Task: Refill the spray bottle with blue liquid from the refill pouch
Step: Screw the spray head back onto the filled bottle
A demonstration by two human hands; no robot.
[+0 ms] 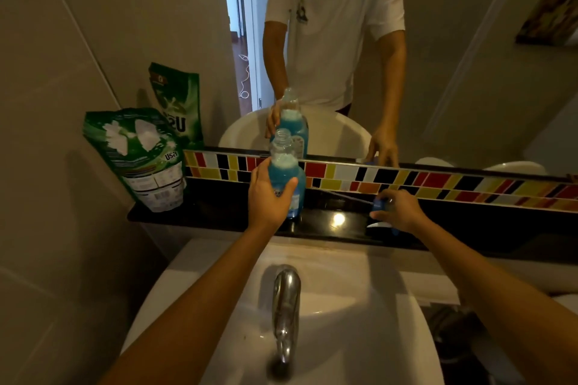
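Gripping uncapped spray bottle (286,178) w/ left hand (269,197); label unreadable.

Bottle (286,178) clear, blue liquid; pouch (140,156) green-white; tiles (406,180) red-yellow-black-white mosaic; shelf (328,222) black; sink (344,306) white.

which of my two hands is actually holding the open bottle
Your left hand: it grips the uncapped spray bottle on the black ledge. Your right hand holds the blue spray head instead.
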